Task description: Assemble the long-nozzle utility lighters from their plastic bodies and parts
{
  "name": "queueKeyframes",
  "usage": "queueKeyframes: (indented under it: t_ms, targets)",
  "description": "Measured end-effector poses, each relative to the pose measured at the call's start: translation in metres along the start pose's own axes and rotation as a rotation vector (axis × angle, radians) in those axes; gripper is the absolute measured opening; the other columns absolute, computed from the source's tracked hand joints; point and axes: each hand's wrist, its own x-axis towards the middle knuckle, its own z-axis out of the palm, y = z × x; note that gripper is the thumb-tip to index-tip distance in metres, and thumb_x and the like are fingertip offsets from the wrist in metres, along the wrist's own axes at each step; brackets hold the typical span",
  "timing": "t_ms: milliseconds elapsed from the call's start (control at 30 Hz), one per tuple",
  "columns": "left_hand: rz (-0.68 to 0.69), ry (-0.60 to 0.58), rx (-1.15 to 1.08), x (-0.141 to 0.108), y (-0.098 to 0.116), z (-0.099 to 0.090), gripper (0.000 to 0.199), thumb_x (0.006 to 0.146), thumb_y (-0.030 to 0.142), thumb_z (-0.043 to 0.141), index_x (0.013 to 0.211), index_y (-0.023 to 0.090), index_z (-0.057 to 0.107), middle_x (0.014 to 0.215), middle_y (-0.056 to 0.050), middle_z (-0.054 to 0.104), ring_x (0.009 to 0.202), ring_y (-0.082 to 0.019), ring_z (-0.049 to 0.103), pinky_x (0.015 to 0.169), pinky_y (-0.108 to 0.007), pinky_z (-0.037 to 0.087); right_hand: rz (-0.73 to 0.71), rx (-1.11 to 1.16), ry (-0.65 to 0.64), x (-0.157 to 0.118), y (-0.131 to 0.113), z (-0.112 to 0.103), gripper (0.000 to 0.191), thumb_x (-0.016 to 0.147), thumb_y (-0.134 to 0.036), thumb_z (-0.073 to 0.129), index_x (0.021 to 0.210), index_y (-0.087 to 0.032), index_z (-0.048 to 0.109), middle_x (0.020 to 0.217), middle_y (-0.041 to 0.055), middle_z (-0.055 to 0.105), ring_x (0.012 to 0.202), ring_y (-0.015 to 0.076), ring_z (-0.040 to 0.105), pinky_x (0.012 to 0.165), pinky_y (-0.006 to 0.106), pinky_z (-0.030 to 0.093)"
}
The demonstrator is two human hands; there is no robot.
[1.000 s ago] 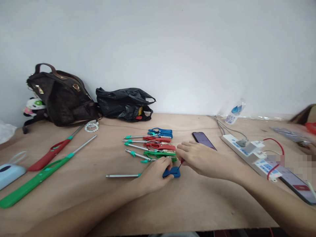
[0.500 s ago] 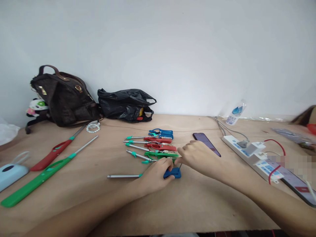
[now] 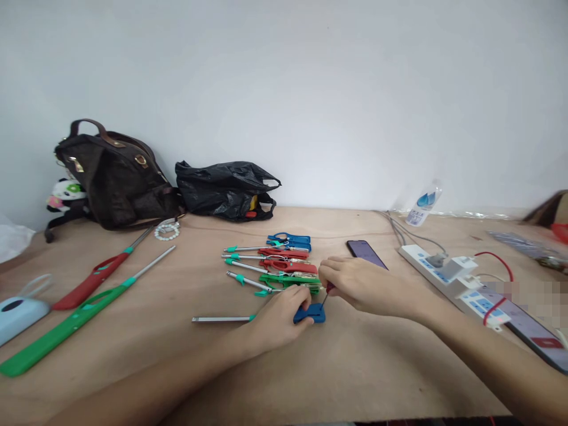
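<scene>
My left hand (image 3: 280,316) is closed around a blue gas lighter (image 3: 316,313), holding it down on the table; its metal tube and green collar stick out to the left. A screwdriver (image 3: 325,299) with a dark red handle is gripped in my right hand (image 3: 361,284), which covers most of that handle. The thin shaft slants down to the right end of the blue lighter, where the tip appears to touch. Just beyond my hands lie several lighters with opened casings, among them a red one (image 3: 295,267) and a green one (image 3: 270,279).
Two whole lighters, red (image 3: 95,281) and green (image 3: 66,328), lie at left near a bead bracelet (image 3: 167,231). Behind stand a dark backpack (image 3: 124,177) and a black plastic bag (image 3: 217,189). Rightward are a phone (image 3: 367,254), a power strip (image 3: 426,266) and a bottle (image 3: 425,204).
My right hand has turned and shifted slightly right and down, so the screwdriver's red handle now shows and its shaft leans more. My left hand stays on the blue lighter.
</scene>
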Motion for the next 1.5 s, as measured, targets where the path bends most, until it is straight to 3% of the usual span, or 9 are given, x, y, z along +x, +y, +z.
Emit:
queueKeyframes:
  t_ms: [133, 300, 467, 633, 800, 967, 1133, 1333, 1500]
  targets:
    - [0.005, 0.012, -0.013, 0.0, 0.001, 0.0, 0.016, 0.076, 0.019, 0.057, 0.078, 0.02, 0.041, 0.086, -0.001, 0.053, 0.08, -0.019, 0.049, 0.068, -0.027, 0.037, 0.18, -0.096, -0.044, -0.003, 0.002, 0.0, 0.026, 0.091, -0.033, 0.055, 0.073, -0.013, 0.06, 0.073, 0.0114, 0.066, 0.069, 0.0242, 0.062, 0.062, 0.031, 0.041]
    - [0.002, 0.013, -0.024, 0.0, 0.001, 0.001, 0.017, 0.077, 0.019, 0.058, 0.078, 0.02, 0.041, 0.086, -0.001, 0.053, 0.079, -0.018, 0.049, 0.067, -0.028, 0.036, 0.027, 0.038, -0.017, -0.008, 0.002, -0.002, 0.004, 0.088, -0.014, 0.056, 0.092, -0.014, 0.058, 0.093, 0.0093, 0.067, 0.082, 0.0192, 0.062, 0.067, 0.026, 0.042]
    - [0.006, 0.026, -0.033, 0.0, -0.001, 0.003, 0.019, 0.075, 0.018, 0.059, 0.078, 0.02, 0.041, 0.087, -0.001, 0.054, 0.08, -0.018, 0.049, 0.068, -0.028, 0.036, 0.211, -0.17, -0.044, -0.001, -0.007, 0.003, 0.026, 0.094, -0.031, 0.051, 0.081, -0.011, 0.06, 0.072, 0.0129, 0.066, 0.069, 0.025, 0.064, 0.064, 0.032, 0.041]
    - [0.01, 0.024, -0.034, 0.0, -0.001, 0.002, 0.018, 0.076, 0.019, 0.058, 0.078, 0.02, 0.041, 0.086, -0.001, 0.054, 0.079, -0.018, 0.049, 0.067, -0.028, 0.036, -0.058, 0.024, -0.02, -0.005, -0.004, -0.003, 0.004, 0.09, -0.016, 0.055, 0.091, -0.013, 0.058, 0.095, 0.0104, 0.066, 0.088, 0.0198, 0.061, 0.072, 0.027, 0.042]
    - [0.009, 0.029, -0.047, 0.0, 0.0, 0.001, 0.017, 0.075, 0.018, 0.059, 0.077, 0.02, 0.042, 0.085, -0.001, 0.054, 0.08, -0.018, 0.05, 0.068, -0.028, 0.037, 0.181, -0.15, -0.043, -0.001, -0.001, 0.002, 0.024, 0.091, -0.032, 0.056, 0.076, -0.013, 0.059, 0.071, 0.0109, 0.065, 0.069, 0.0238, 0.063, 0.064, 0.031, 0.041]
    - [0.02, 0.021, -0.03, 0.001, 0.001, 0.001, 0.018, 0.076, 0.018, 0.059, 0.076, 0.019, 0.041, 0.084, 0.0, 0.054, 0.078, -0.018, 0.049, 0.066, -0.028, 0.036, -0.023, -0.019, 0.017, -0.006, 0.0, 0.002, 0.002, 0.089, -0.017, 0.056, 0.09, -0.015, 0.057, 0.091, 0.0092, 0.066, 0.084, 0.0199, 0.061, 0.071, 0.027, 0.04]
    - [0.009, 0.033, -0.035, 0.001, 0.0, 0.002, 0.018, 0.075, 0.018, 0.058, 0.076, 0.02, 0.04, 0.083, -0.001, 0.053, 0.078, -0.018, 0.049, 0.067, -0.028, 0.036, 0.1, -0.209, -0.066, -0.002, -0.006, 0.001, 0.022, 0.093, -0.028, 0.052, 0.078, -0.013, 0.059, 0.073, 0.0112, 0.065, 0.066, 0.0229, 0.061, 0.067, 0.033, 0.037]
    - [0.018, 0.028, -0.034, 0.0, -0.001, 0.002, 0.017, 0.076, 0.019, 0.058, 0.078, 0.02, 0.041, 0.085, -0.001, 0.053, 0.079, -0.018, 0.049, 0.066, -0.028, 0.036, -0.029, -0.075, -0.022, -0.002, -0.001, -0.001, 0.003, 0.087, -0.013, 0.057, 0.089, -0.014, 0.059, 0.087, 0.0076, 0.068, 0.081, 0.0194, 0.061, 0.069, 0.027, 0.037]
    - [0.026, 0.028, -0.056, 0.001, 0.0, 0.001, 0.019, 0.076, 0.017, 0.059, 0.076, 0.019, 0.04, 0.085, -0.001, 0.053, 0.08, -0.019, 0.049, 0.068, -0.028, 0.036, 0.151, -0.217, -0.044, -0.001, -0.009, 0.007, 0.02, 0.092, -0.025, 0.053, 0.079, -0.013, 0.061, 0.066, 0.009, 0.065, 0.063, 0.0206, 0.062, 0.056, 0.028, 0.032]
